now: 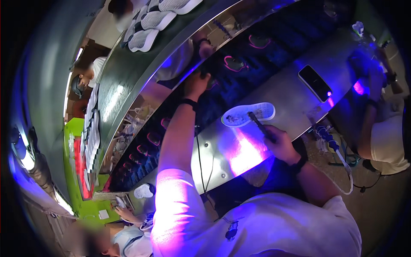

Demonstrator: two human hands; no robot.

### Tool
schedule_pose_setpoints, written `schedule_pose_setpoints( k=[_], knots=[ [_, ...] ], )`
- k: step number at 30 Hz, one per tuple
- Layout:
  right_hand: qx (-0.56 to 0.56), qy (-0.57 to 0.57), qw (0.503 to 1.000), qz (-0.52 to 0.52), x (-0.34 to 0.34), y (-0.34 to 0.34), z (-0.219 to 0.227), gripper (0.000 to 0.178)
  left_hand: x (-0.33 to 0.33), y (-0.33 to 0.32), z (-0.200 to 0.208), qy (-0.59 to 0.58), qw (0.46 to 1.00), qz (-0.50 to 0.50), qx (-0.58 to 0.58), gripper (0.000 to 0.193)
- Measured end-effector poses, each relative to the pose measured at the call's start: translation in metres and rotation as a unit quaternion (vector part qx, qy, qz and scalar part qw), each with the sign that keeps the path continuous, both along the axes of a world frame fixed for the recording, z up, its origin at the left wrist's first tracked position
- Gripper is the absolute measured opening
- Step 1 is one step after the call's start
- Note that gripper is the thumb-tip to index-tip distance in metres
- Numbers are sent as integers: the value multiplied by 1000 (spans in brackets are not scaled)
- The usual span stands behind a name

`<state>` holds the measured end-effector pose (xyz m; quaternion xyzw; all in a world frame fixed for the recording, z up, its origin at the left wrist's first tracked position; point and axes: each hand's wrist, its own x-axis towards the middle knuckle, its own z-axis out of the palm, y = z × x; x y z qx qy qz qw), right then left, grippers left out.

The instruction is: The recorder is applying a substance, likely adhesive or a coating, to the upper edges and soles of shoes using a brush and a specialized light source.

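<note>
A white shoe sole point(267, 110) lies on the metal bench point(295, 100) in front of me, with dark smudged patches inside its left half. My right hand point(280, 143) is closed round a dark, slim, brush-like tool point(258, 123), whose far end reaches the sole. Stretched out to the far left, my left hand point(198, 85) is at the dark belt point(233, 83). Its fingers curl beside a dark piece with a pink glowing edge point(212, 84); what they hold is partly hidden.
Several pink-outlined pieces point(235, 63) line the belt. A phone point(314, 82) rests on the bench at right. Grey-white shoes point(143, 40) stand on the shelf above. Cables point(199, 158) hang over the bench's near edge. Co-workers are at right point(387, 143) and lower left point(130, 240).
</note>
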<state>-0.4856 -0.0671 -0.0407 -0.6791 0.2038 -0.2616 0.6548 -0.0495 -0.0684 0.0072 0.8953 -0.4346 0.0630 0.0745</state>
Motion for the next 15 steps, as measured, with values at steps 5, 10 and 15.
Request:
schedule_pose_setpoints(
  k=[5,10,15],
  knots=[
    [-33,-6,999,-26,4,1,-12,43,-15,-14,16,60,950,304,33,50],
    [-16,20,1000,-10,4,1,-5,42,24,18,1,516,833,170,-103,48],
    [25,-22,999,-28,0,2,-14,40,-83,86,27,610,674,149,-388,37]
  ],
)
